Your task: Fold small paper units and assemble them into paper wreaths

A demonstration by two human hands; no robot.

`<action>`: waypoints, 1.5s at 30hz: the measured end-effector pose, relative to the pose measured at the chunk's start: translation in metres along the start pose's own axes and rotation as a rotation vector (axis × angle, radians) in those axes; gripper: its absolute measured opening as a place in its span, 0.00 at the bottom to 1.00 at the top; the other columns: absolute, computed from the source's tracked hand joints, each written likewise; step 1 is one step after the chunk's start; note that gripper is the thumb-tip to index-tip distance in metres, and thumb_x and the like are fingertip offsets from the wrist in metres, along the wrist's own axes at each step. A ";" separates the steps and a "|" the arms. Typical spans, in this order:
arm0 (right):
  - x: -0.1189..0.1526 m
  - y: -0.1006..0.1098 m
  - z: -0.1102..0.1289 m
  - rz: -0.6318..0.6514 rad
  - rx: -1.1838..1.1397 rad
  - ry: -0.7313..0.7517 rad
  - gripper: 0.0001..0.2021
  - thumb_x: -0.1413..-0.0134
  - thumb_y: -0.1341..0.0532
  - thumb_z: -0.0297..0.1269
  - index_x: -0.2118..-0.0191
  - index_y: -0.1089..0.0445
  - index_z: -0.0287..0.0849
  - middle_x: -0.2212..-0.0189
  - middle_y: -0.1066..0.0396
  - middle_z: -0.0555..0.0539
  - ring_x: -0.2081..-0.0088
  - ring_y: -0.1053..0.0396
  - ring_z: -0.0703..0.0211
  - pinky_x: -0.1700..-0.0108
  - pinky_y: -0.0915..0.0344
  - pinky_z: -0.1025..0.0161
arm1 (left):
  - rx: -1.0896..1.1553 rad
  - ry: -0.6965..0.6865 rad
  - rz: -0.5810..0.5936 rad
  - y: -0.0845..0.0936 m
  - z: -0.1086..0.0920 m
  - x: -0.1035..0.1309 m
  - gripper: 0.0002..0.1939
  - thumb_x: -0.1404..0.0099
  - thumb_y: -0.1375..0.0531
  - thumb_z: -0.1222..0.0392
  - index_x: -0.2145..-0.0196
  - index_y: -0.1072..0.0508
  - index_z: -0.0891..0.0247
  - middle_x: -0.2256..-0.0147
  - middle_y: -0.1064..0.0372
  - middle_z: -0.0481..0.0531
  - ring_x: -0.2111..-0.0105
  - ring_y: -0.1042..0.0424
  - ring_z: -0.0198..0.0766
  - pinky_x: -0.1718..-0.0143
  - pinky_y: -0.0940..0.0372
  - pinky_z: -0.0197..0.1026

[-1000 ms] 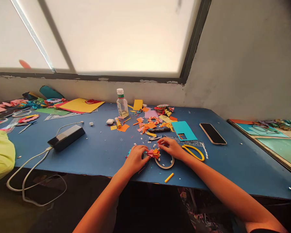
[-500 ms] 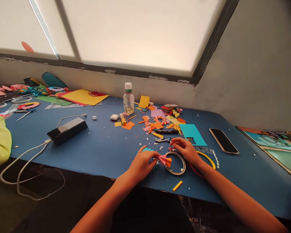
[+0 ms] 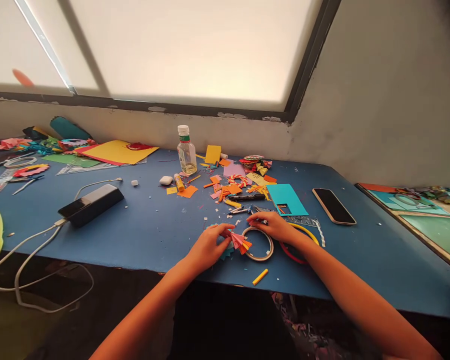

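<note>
My left hand (image 3: pixel 208 246) pinches a folded pink and orange paper piece (image 3: pixel 240 242) by its pink end, its pleats fanned toward the right. Under that hand lies a teal jagged-edged paper piece (image 3: pixel 227 252), partly covered. A pale ring (image 3: pixel 272 245) lies flat between my hands. Beyond the ring, my right hand (image 3: pixel 272 225) is low over the table with its fingers curled down. Its fingertips are close to a slim tool with a blue part (image 3: pixel 242 210), perhaps scissors. Whatever those fingers hold is too small to make out. A yellow and red ring (image 3: pixel 307 231) is partly behind the right forearm.
Paper scraps (image 3: pixel 225 190), a black marker (image 3: pixel 246 197) and a turquoise sheet (image 3: pixel 290 197) lie ahead. A bottle (image 3: pixel 187 155) stands behind them. A phone (image 3: pixel 333 206) is at right, a cabled black device (image 3: pixel 92 205) at left. A yellow stick (image 3: pixel 260 277) lies near the front edge.
The view has turned slightly right, so everything sits further left. My right hand has lowered, its fingers curling more toward the table. The left hand still holds the folded paper.
</note>
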State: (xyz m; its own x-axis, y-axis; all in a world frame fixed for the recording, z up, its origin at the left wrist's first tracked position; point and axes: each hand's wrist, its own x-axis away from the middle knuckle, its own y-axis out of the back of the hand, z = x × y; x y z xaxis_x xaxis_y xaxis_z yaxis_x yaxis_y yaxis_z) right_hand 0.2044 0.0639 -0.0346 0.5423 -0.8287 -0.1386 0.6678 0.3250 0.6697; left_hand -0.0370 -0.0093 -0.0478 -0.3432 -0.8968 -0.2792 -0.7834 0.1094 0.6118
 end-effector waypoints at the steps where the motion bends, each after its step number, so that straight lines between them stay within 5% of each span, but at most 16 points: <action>1: -0.001 -0.001 -0.002 -0.019 -0.003 -0.005 0.10 0.47 0.40 0.40 0.61 0.24 0.46 0.64 0.23 0.46 0.60 0.26 0.52 0.56 0.33 0.56 | -0.007 -0.002 0.017 -0.001 0.000 0.001 0.17 0.38 0.44 0.65 0.51 0.31 0.59 0.62 0.24 0.51 0.59 0.25 0.41 0.49 0.35 0.48; 7: -0.003 -0.006 -0.009 -0.139 -0.056 -0.043 0.11 0.45 0.42 0.42 0.61 0.26 0.43 0.64 0.23 0.46 0.63 0.26 0.54 0.59 0.31 0.58 | -0.051 -0.035 0.098 -0.002 -0.001 0.005 0.24 0.42 0.40 0.66 0.47 0.34 0.59 0.58 0.26 0.53 0.55 0.28 0.44 0.40 0.48 0.56; 13: -0.006 -0.009 -0.015 -0.234 -0.091 -0.067 0.15 0.46 0.41 0.47 0.59 0.28 0.42 0.65 0.24 0.45 0.69 0.27 0.57 0.63 0.30 0.58 | -0.078 -0.037 0.118 0.000 0.000 0.002 0.20 0.38 0.44 0.66 0.48 0.34 0.60 0.57 0.26 0.54 0.55 0.28 0.42 0.45 0.39 0.51; 20: -0.005 -0.011 -0.008 -0.235 -0.099 -0.025 0.16 0.47 0.40 0.48 0.58 0.28 0.42 0.64 0.23 0.45 0.66 0.26 0.57 0.61 0.29 0.58 | -0.156 0.014 0.037 0.008 0.004 0.000 0.13 0.36 0.46 0.66 0.53 0.31 0.62 0.57 0.27 0.55 0.56 0.28 0.42 0.52 0.35 0.46; 26: 0.000 -0.015 0.004 -0.172 -0.023 0.044 0.11 0.45 0.40 0.42 0.59 0.28 0.43 0.62 0.24 0.45 0.62 0.26 0.57 0.60 0.29 0.60 | -0.250 0.094 -0.106 0.010 -0.013 0.015 0.10 0.33 0.48 0.61 0.60 0.29 0.62 0.61 0.28 0.55 0.60 0.29 0.44 0.56 0.34 0.48; 31: -0.005 -0.017 0.004 -0.150 0.073 0.053 0.10 0.45 0.40 0.34 0.57 0.29 0.40 0.61 0.25 0.43 0.61 0.26 0.55 0.58 0.31 0.57 | -0.178 -0.054 0.094 0.010 -0.024 0.022 0.21 0.39 0.39 0.51 0.49 0.32 0.59 0.47 0.34 0.57 0.46 0.35 0.46 0.45 0.39 0.49; 36: 0.003 -0.016 0.027 -0.175 0.133 0.069 0.13 0.43 0.41 0.35 0.53 0.30 0.39 0.52 0.28 0.38 0.49 0.32 0.48 0.46 0.39 0.50 | -0.061 -0.045 0.227 0.015 -0.021 0.011 0.16 0.39 0.39 0.56 0.53 0.29 0.61 0.56 0.28 0.56 0.56 0.28 0.42 0.54 0.33 0.45; 41: 0.040 -0.019 0.064 -0.063 0.067 0.098 0.22 0.51 0.36 0.48 0.52 0.31 0.40 0.59 0.25 0.43 0.61 0.26 0.51 0.59 0.31 0.57 | 0.001 -0.042 0.074 0.018 -0.030 0.006 0.11 0.39 0.39 0.59 0.58 0.27 0.62 0.60 0.27 0.54 0.61 0.28 0.38 0.58 0.32 0.41; 45: 0.061 -0.032 0.077 -0.087 -0.114 0.037 0.17 0.47 0.38 0.43 0.52 0.32 0.43 0.59 0.25 0.46 0.61 0.26 0.56 0.60 0.32 0.61 | 0.112 -0.050 -0.053 0.010 -0.039 0.009 0.09 0.40 0.37 0.60 0.61 0.27 0.64 0.62 0.28 0.54 0.62 0.28 0.37 0.60 0.31 0.39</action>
State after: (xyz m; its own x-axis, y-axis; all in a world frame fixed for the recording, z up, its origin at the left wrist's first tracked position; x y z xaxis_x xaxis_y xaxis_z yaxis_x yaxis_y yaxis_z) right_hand 0.1773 -0.0323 -0.0082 0.4968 -0.8394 -0.2204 0.7654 0.3041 0.5671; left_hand -0.0273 -0.0328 -0.0152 -0.3227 -0.8806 -0.3472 -0.8533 0.1119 0.5093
